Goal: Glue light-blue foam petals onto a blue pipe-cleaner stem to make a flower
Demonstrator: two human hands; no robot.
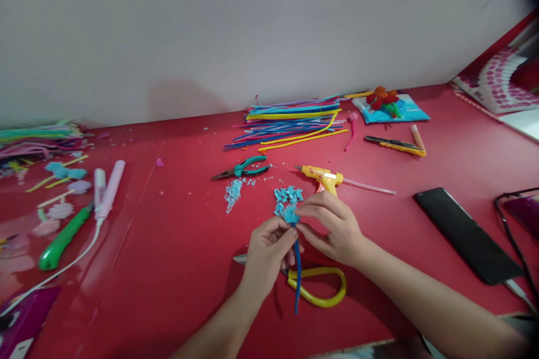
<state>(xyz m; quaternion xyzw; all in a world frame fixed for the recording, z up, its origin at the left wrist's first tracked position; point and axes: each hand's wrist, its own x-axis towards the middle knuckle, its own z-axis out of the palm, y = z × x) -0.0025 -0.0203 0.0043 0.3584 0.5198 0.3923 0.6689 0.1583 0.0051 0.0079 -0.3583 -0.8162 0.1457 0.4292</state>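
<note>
Blue is the colour of the thin stem (298, 280), which the left hand (269, 249) is gripping between its thumb and its fingers. The light blue head (289, 214) of this stem is just above the left fingertips, and the lower part of the stem hangs below the hand, in front of the yellow-handled scissors (322, 302) that lie on the red table (177, 224).

The right hand (337, 227) is at the right side of the head. Its forefinger and its thumb are bent towards the head, very near to it or touching it; if these 2 fingertips pinch a part of it, I cannot tell.

Directly behind the head there is a small pile of cut light blue pieces (288, 195). To the left of this pile lie finer blue bits (233, 193), with the green-handled pliers (248, 167) just beyond them. The yellow glue gun (322, 176) lies behind the right hand, near its knuckles.
</note>
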